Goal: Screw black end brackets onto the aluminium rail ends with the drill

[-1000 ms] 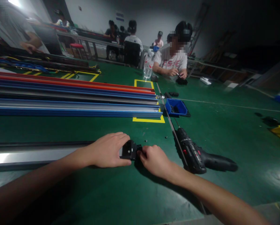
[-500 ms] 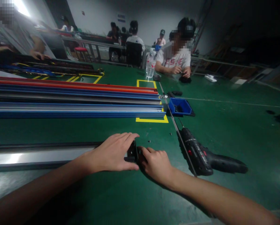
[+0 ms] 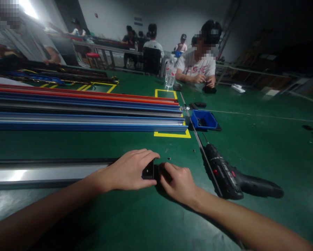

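Observation:
My left hand (image 3: 134, 169) grips the end of a long rail (image 3: 54, 171) with a silvery face and dark edges, its thumb and fingers on either side. A black end piece (image 3: 148, 172) shows between them. Just to the right, my right hand (image 3: 179, 179) is closed with bent fingers round a small black part (image 3: 157, 170) held against the rail's end; the fingers hide much of it. Two small screws (image 3: 169, 158) (image 3: 194, 151) lie on the green table beyond my hands.
A black power drill (image 3: 225, 174) lies at the right. Behind are red, black and blue rails (image 3: 93, 122), a blue bin (image 3: 205, 119), yellow tape marks (image 3: 172, 135) and a water bottle (image 3: 170, 73). A person (image 3: 198, 64) sits across the table; others work farther back.
The whole view has shifted slightly, moving the scene a little to the right. Slightly more of the black end piece shows between my left thumb and fingers. Both hands keep their hold.

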`<state>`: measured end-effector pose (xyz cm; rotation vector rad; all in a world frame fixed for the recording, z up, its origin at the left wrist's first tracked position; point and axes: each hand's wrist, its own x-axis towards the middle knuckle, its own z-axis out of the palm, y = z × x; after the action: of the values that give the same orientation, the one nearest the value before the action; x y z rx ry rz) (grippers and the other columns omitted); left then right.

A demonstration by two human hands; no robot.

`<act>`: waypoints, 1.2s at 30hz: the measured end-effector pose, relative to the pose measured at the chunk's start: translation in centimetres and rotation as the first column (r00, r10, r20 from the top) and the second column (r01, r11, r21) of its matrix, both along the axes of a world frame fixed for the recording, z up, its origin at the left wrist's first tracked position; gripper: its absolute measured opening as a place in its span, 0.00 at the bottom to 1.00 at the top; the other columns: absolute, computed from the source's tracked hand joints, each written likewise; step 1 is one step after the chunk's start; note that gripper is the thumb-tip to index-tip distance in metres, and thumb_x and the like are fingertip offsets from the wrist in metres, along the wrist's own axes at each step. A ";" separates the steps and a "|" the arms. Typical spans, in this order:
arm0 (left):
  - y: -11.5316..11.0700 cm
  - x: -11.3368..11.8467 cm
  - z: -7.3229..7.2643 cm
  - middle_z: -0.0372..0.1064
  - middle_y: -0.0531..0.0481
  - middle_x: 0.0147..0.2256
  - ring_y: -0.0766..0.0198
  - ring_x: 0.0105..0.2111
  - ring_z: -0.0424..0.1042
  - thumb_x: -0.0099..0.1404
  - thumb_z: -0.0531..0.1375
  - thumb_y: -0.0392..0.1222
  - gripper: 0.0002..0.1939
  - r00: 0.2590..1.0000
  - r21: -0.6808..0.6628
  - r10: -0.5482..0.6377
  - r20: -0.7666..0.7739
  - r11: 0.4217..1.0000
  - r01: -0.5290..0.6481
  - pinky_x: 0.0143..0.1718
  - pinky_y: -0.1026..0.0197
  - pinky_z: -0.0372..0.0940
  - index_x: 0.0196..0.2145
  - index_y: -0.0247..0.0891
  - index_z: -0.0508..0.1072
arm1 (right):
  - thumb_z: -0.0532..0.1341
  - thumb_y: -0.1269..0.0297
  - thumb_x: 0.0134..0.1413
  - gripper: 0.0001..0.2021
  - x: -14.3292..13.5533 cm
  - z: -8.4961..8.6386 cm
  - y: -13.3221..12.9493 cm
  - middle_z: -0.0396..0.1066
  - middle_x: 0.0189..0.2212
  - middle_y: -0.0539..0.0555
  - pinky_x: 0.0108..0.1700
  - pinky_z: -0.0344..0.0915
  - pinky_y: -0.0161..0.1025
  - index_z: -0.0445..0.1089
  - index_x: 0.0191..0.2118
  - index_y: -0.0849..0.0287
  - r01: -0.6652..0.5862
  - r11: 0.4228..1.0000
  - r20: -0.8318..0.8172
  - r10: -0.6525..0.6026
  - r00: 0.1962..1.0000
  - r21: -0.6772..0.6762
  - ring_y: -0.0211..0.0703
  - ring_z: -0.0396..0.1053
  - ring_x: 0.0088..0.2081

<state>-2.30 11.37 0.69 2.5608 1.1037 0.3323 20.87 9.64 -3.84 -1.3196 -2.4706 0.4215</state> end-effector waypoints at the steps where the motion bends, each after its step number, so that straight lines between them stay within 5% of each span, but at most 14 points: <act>1: 0.0 0.0 0.1 0.74 0.46 0.49 0.52 0.48 0.74 0.62 0.68 0.54 0.29 1.000 -0.008 0.000 0.010 1.000 0.000 0.50 0.51 0.67 0.56 0.41 0.67 | 0.56 0.62 0.65 0.09 0.3 0.1 0.2 0.79 0.34 0.54 0.31 0.55 0.36 0.71 0.44 0.58 0.043 0.999 -0.011 -0.043 0.999 0.020 0.42 0.74 0.29; 5: 0.3 -0.1 0.3 0.74 0.46 0.50 0.51 0.50 0.74 0.61 0.69 0.54 0.30 0.999 -0.026 -0.011 0.046 1.000 0.012 0.50 0.51 0.67 0.56 0.41 0.68 | 0.58 0.56 0.65 0.16 1.2 0.7 1.4 0.78 0.35 0.55 0.30 0.55 0.38 0.69 0.53 0.59 0.267 0.961 0.026 -0.270 0.963 0.075 0.45 0.73 0.28; 8: 0.8 -0.2 0.1 0.73 0.46 0.50 0.51 0.50 0.74 0.60 0.69 0.55 0.31 0.998 -0.032 -0.011 0.061 0.999 0.013 0.51 0.51 0.67 0.57 0.41 0.68 | 0.60 0.53 0.65 0.20 1.4 0.8 1.9 0.78 0.37 0.56 0.31 0.56 0.38 0.67 0.55 0.60 0.319 0.946 0.086 -0.323 0.942 0.062 0.48 0.75 0.31; 15: 1.7 -0.2 0.0 0.73 0.45 0.51 0.52 0.51 0.73 0.60 0.69 0.53 0.31 0.998 -0.043 0.000 0.067 0.999 0.003 0.52 0.52 0.66 0.57 0.41 0.68 | 0.59 0.59 0.69 0.12 1.3 0.7 2.4 0.77 0.43 0.53 0.31 0.55 0.36 0.73 0.54 0.52 0.265 0.964 0.097 -0.266 0.959 0.030 0.43 0.75 0.34; 21: 1.3 0.1 0.1 0.71 0.45 0.50 0.51 0.51 0.72 0.61 0.68 0.51 0.28 0.999 -0.070 0.028 0.023 0.997 -0.026 0.52 0.51 0.65 0.56 0.41 0.68 | 0.59 0.69 0.68 0.09 1.4 0.1 2.6 0.76 0.36 0.53 0.31 0.56 0.36 0.77 0.40 0.56 0.243 0.970 0.028 -0.244 0.969 0.015 0.41 0.73 0.32; 26: 1.2 0.2 -0.3 0.70 0.45 0.51 0.50 0.51 0.71 0.61 0.68 0.50 0.29 0.999 -0.084 0.041 0.013 0.996 -0.040 0.52 0.49 0.65 0.57 0.42 0.67 | 0.57 0.62 0.72 0.12 2.1 -0.9 1.8 0.74 0.35 0.55 0.33 0.62 0.34 0.75 0.39 0.59 0.159 0.987 -0.198 -0.154 0.968 0.009 0.40 0.71 0.32; 32: 1.2 0.3 -0.4 0.72 0.45 0.50 0.50 0.51 0.72 0.60 0.68 0.49 0.29 0.998 -0.098 0.061 0.010 0.993 -0.059 0.52 0.48 0.66 0.57 0.42 0.67 | 0.54 0.55 0.74 0.17 2.3 -0.8 0.8 0.74 0.33 0.55 0.31 0.62 0.34 0.73 0.39 0.59 0.094 0.996 -0.210 -0.090 0.974 0.006 0.39 0.70 0.29; 36: 1.3 -0.1 0.0 0.70 0.42 0.55 0.47 0.56 0.70 0.60 0.69 0.55 0.38 0.998 -0.105 0.050 -0.041 0.993 -0.054 0.56 0.46 0.65 0.62 0.42 0.63 | 0.53 0.59 0.74 0.14 2.5 -0.7 0.5 0.75 0.33 0.55 0.33 0.64 0.35 0.73 0.42 0.58 0.083 0.996 -0.269 -0.086 0.959 -0.021 0.40 0.72 0.30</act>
<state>-2.38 12.65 0.67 2.4586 1.1709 0.2308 23.34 10.10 -4.50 -1.2726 -2.1832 0.5533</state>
